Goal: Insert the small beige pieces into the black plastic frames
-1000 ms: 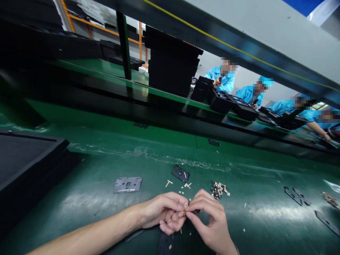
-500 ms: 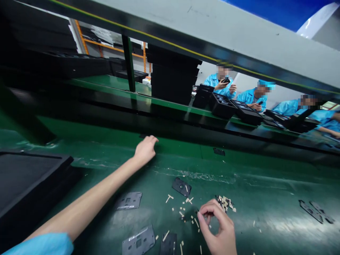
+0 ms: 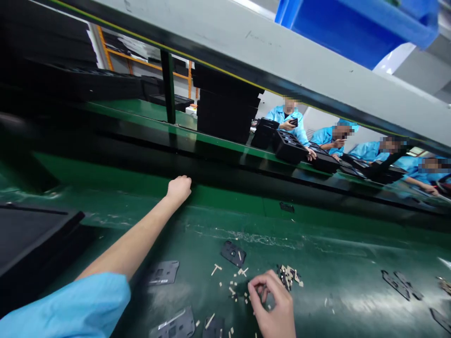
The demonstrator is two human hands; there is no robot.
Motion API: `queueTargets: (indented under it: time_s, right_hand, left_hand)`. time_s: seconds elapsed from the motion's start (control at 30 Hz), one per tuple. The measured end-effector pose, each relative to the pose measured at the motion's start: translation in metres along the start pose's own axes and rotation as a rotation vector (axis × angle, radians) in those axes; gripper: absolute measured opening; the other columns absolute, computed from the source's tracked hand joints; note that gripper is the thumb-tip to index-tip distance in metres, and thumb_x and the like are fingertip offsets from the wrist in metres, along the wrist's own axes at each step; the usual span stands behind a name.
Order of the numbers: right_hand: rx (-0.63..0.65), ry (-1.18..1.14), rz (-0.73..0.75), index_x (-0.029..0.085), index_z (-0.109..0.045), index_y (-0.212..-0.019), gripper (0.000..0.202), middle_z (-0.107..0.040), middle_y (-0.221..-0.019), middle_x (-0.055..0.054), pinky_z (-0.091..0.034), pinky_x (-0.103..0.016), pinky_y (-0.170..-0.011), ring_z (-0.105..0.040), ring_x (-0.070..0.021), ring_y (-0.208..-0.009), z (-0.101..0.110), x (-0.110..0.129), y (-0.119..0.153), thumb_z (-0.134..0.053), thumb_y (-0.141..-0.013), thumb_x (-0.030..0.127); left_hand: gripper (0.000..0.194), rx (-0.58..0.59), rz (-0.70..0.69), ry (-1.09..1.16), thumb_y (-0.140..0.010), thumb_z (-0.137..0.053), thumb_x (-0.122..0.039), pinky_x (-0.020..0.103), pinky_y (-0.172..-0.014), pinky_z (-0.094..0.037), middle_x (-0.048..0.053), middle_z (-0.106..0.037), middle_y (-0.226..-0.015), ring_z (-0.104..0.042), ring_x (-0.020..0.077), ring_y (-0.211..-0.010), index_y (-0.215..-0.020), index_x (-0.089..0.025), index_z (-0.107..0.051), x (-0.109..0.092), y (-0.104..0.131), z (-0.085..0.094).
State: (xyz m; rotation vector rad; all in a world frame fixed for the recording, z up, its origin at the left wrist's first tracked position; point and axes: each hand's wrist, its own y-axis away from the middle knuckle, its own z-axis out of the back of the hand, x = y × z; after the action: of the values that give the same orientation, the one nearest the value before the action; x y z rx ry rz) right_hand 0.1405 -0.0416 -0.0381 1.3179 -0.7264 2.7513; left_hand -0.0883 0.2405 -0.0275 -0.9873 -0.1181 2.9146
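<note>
My left hand (image 3: 179, 189) reaches to the far edge of the green bench, its fingers curled; what they hold, if anything, is hidden. Near the bottom centre, my right hand (image 3: 272, 300) is pinched, thumb against forefinger, with a tiny dark bit perhaps at the tips, too small to name. A black plate (image 3: 233, 254) with cut-outs lies just beyond it to the left. Small pale strips and squares (image 3: 216, 269) are scattered around. A pile of pale and black bits (image 3: 289, 277) sits right of my right hand. Grey plates (image 3: 164, 272) lie to the left.
A black tray (image 3: 31, 239) stands at the left. A small black part (image 3: 286, 207) lies at the back and black frames (image 3: 395, 284) at the right. Beyond the dark ledge are black boxes (image 3: 289, 146) and several people in blue. A blue bin (image 3: 345, 33) rests overhead.
My left arm has extended farther, with more sleeve showing, and its fingers have curled in. My right hand keeps its pinch. The view has shifted slightly; one person's hand has lowered to a box.
</note>
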Motion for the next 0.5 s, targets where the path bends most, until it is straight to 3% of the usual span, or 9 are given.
queueTargets:
  time_s: [0.1, 0.23, 0.3, 0.4, 0.5]
  right_hand:
    - [-0.023, -0.164, -0.166, 0.018, -0.060, -0.064, 0.016, -0.052, -0.062, 0.001, -0.037, -0.022, -0.052, -0.048, -0.0110, -0.053, 0.002, 0.003, 0.001, -0.061, -0.077, 0.028]
    - [0.018, -0.456, -0.342, 0.017, -0.061, -0.069, 0.017, -0.057, -0.060, -0.001, -0.039, -0.021, -0.050, -0.053, -0.0127, -0.056, 0.006, 0.008, 0.004, -0.064, -0.075, 0.033]
    - [0.048, -0.561, -0.343, 0.017, -0.060, -0.070, 0.017, -0.056, -0.060, 0.000, -0.038, -0.021, -0.049, -0.052, -0.0115, -0.054, 0.008, 0.012, 0.006, -0.065, -0.076, 0.033]
    - [0.086, -0.630, -0.314, 0.017, -0.058, -0.070, 0.016, -0.056, -0.060, 0.001, -0.039, -0.021, -0.050, -0.052, -0.0105, -0.054, 0.009, 0.019, 0.009, -0.064, -0.077, 0.031]
    - [0.122, -0.642, -0.307, 0.017, -0.057, -0.070, 0.016, -0.057, -0.059, 0.001, -0.041, -0.022, -0.051, -0.053, -0.0109, -0.053, 0.009, 0.025, 0.009, -0.063, -0.077, 0.030]
  left_hand:
    - [0.022, 0.028, -0.010, 0.184, -0.089, -0.049, -0.029, 0.039, -0.079, -0.048, 0.008, -0.060, -0.102, -0.058, 0.0214, -0.094, -0.100, -0.012, -0.058, -0.014, 0.042, 0.005]
    - [0.028, 0.266, -0.134, 0.501, -0.084, -0.047, -0.037, 0.024, -0.057, -0.048, 0.005, -0.063, -0.082, -0.061, 0.0184, -0.076, -0.082, -0.012, -0.060, -0.046, 0.130, -0.013]
    - [0.034, 0.395, -0.168, 0.608, -0.079, -0.051, -0.043, 0.021, -0.047, -0.043, 0.005, -0.061, -0.076, -0.058, 0.0152, -0.062, -0.069, -0.012, -0.058, -0.061, 0.175, -0.025]
    - [0.029, 0.632, -0.137, 0.792, -0.078, -0.054, -0.042, 0.019, -0.039, -0.035, 0.003, -0.061, -0.072, -0.052, 0.0131, -0.055, -0.084, -0.014, -0.057, -0.077, 0.224, -0.034]
    - [0.022, 0.622, -0.121, 0.860, -0.072, -0.064, -0.032, 0.018, -0.047, -0.035, 0.002, -0.060, -0.076, -0.053, 0.0133, -0.063, -0.084, -0.016, -0.054, -0.085, 0.245, -0.032]
